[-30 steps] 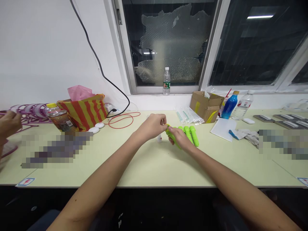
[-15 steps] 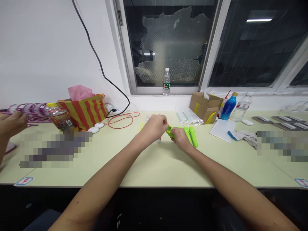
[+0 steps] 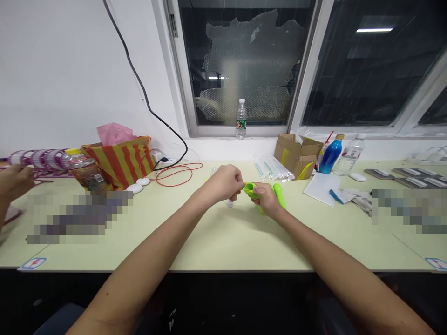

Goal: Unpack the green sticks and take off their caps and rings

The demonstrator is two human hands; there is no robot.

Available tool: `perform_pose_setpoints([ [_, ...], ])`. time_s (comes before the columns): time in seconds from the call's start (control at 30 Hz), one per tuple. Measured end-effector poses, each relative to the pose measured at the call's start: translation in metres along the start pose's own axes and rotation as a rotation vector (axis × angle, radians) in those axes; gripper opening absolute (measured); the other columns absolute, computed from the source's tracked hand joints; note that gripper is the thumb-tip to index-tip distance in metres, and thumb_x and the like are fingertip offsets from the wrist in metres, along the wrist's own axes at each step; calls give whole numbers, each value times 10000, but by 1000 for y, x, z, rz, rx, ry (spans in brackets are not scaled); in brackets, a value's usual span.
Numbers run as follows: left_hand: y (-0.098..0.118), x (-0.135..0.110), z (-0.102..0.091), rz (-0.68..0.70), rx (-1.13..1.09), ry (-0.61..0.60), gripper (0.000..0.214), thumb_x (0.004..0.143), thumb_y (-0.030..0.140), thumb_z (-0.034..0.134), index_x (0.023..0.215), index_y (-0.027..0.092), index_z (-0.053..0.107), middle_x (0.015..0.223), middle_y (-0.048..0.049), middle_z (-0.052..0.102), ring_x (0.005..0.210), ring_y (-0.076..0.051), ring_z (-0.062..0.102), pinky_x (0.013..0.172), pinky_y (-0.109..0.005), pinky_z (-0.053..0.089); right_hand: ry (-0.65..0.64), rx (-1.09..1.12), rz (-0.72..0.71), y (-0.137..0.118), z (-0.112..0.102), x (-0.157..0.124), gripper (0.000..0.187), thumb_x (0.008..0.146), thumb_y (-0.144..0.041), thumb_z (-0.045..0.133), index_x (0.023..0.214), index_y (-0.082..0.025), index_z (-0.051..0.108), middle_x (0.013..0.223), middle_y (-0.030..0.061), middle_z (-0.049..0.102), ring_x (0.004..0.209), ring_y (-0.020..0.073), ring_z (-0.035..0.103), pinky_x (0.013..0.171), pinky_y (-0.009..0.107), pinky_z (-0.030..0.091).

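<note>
My right hand [image 3: 268, 199] is closed round a bright green hollow plastic piece [image 3: 250, 188], its round opening tilted up and to the left. Close against the left rim of that piece, my left hand [image 3: 227, 181] is closed in a pinch; whatever its fingers hold is too small to make out. Behind my right hand lie green plastic tubes [image 3: 280, 194], partly covered by it. A small white piece [image 3: 229, 203] sits on the table just under my left hand. Something clear [image 3: 213, 170] shows in part behind my left wrist.
To the left stand a striped bag [image 3: 122, 163], a drink bottle [image 3: 87, 170] and white discs [image 3: 138, 185]. Another person's hand [image 3: 16, 184] is at the far left. Plastic bags [image 3: 273, 168], a cardboard box [image 3: 298, 154], paper [image 3: 319, 188] and a glove [image 3: 354, 197] lie right.
My right hand has moved slightly right and down with the green piece, covering more of the tubes. My left hand stays in its pinch at almost the same place.
</note>
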State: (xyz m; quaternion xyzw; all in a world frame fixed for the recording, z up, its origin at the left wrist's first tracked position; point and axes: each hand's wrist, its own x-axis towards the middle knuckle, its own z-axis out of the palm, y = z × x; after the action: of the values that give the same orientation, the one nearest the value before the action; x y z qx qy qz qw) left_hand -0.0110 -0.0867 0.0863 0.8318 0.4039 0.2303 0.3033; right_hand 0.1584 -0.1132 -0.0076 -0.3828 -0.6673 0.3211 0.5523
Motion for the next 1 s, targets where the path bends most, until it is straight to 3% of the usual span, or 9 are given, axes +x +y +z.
perform_pose_setpoints([
  [0.23,8,-10,-16,-173,102,-395,80,717,203,588,731,172,516,633,-32,694,469,-171,649,451,-244,484,0,214,101,-7,14,-1,404,877,-421,389,545,-197,436,401,-27,377,363,92,310,384,243,235],
  [0.37,-6,-5,-11,-193,32,-487,103,698,200,583,734,171,491,610,-27,661,461,-174,637,464,-275,520,-87,235,157,-5,17,-1,400,895,-439,421,619,-170,527,412,-34,404,359,92,330,376,235,250],
  [0.6,-15,-6,-7,-128,-183,-376,321,688,282,668,910,185,458,736,-6,635,554,-155,646,504,-285,539,-61,361,246,-6,20,0,389,890,-480,461,660,-174,529,432,-33,429,362,94,340,368,234,253],
  [0.73,-15,-6,-3,39,-86,-121,431,668,311,711,1004,204,463,904,-21,615,636,-121,610,520,-247,486,-51,389,311,-5,21,0,430,874,-550,519,650,-184,496,458,-21,448,384,99,367,383,239,263],
  [0.83,-17,-2,0,233,12,39,355,665,249,700,960,199,508,933,-23,601,721,-124,581,568,-238,465,-85,435,381,-6,20,1,477,855,-616,531,637,-200,445,467,-25,427,389,103,367,396,247,283],
  [1.0,-18,4,-1,360,-72,-44,104,730,188,614,832,174,623,931,-31,655,868,-149,620,749,-267,512,-199,523,467,-12,13,2,482,887,-643,467,734,-186,490,550,-11,452,449,109,380,439,247,307],
])
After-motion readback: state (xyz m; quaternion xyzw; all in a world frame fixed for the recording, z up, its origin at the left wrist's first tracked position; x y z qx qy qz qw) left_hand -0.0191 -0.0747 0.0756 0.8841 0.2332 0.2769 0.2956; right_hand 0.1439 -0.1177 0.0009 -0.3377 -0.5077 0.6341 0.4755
